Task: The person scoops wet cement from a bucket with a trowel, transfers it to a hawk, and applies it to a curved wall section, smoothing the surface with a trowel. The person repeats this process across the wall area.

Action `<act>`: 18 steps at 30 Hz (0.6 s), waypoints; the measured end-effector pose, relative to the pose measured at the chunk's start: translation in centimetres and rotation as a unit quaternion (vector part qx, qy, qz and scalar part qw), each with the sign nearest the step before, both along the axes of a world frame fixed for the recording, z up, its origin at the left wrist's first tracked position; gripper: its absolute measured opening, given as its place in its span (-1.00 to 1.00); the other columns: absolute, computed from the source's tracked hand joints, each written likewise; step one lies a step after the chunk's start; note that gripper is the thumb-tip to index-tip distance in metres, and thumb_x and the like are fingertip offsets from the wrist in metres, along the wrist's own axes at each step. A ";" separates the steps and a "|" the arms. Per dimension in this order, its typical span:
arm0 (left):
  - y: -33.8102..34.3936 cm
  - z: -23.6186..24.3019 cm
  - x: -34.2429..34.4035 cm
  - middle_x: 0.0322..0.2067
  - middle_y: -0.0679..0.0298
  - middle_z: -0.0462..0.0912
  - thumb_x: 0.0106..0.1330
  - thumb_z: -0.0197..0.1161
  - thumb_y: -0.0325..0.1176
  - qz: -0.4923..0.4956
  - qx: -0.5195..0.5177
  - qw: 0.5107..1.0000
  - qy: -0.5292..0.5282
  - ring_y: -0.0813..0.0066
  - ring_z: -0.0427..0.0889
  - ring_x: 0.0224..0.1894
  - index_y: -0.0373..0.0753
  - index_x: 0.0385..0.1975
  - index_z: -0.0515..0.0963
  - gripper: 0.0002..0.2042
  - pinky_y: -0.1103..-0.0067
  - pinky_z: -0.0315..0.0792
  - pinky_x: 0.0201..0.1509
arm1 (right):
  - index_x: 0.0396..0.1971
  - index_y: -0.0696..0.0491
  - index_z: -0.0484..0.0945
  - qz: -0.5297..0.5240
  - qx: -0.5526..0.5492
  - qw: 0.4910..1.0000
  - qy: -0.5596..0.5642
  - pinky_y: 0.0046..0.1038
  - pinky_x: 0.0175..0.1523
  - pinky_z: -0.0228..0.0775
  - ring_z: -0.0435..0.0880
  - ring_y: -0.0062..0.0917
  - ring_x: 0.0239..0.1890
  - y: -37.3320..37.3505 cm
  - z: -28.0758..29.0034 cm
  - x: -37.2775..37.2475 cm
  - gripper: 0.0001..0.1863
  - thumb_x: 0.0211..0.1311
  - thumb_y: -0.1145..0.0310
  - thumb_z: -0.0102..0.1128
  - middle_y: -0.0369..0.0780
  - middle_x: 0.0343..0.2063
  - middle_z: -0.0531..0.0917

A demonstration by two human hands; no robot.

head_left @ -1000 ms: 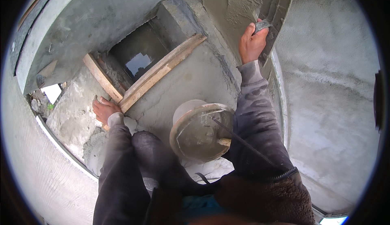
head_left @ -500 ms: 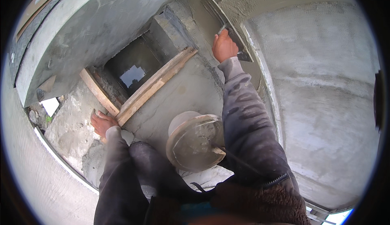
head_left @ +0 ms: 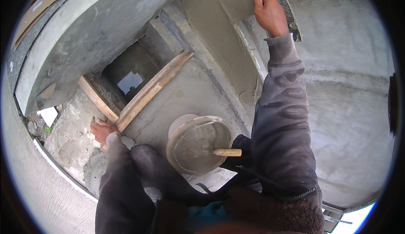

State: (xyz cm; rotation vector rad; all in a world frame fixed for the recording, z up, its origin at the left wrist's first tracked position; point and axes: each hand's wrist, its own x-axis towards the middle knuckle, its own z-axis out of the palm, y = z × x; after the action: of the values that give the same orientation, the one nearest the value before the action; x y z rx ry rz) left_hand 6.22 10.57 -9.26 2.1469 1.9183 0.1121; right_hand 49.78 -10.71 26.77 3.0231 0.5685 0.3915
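My right hand (head_left: 271,16) is closed round the handle of a plastering trowel (head_left: 287,1), held at the wall's upper right. A band of wet mortar (head_left: 219,31) runs down the wall's edge to the left of it. My left hand (head_left: 102,130) lies with fingers apart on the rough concrete, beside the corner where a long wooden board (head_left: 154,88) meets a shorter wooden board (head_left: 98,99). Between my knees and the wall stands a bucket (head_left: 171,149) of grey mortar. A tool's wooden handle (head_left: 230,152) sticks out over its rim; the tool's other end is hidden.
Beyond the boards is a square opening (head_left: 128,71) with water reflecting light. A curved concrete wall (head_left: 97,27) rises at the left, and a plastered wall (head_left: 346,73) fills the right. Cardboard (head_left: 42,6) lies at the upper left.
My right hand has moved the trowel up and to the right, off the mortar band's inner side. The bucket's wooden handle now shows clear of my sleeve. My left hand stays by the boards.
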 end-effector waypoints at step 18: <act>-0.1 0.3 0.3 0.17 0.14 0.45 0.51 -0.22 -0.01 -0.005 -0.010 1.000 -0.011 0.19 0.39 0.22 -0.26 0.13 0.41 -0.52 0.25 0.27 0.20 | -0.23 0.20 0.32 0.053 0.022 0.997 0.060 -0.05 -0.44 0.48 0.64 0.02 -0.49 -4.6 -17.5 -11.4 -0.72 0.31 0.28 0.09 0.07 -0.49 0.62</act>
State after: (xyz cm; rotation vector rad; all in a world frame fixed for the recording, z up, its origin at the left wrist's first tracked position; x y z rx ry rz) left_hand 6.53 10.52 -8.97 2.1326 1.8891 0.1141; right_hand 38.36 -15.27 9.29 3.0823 0.7407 0.2304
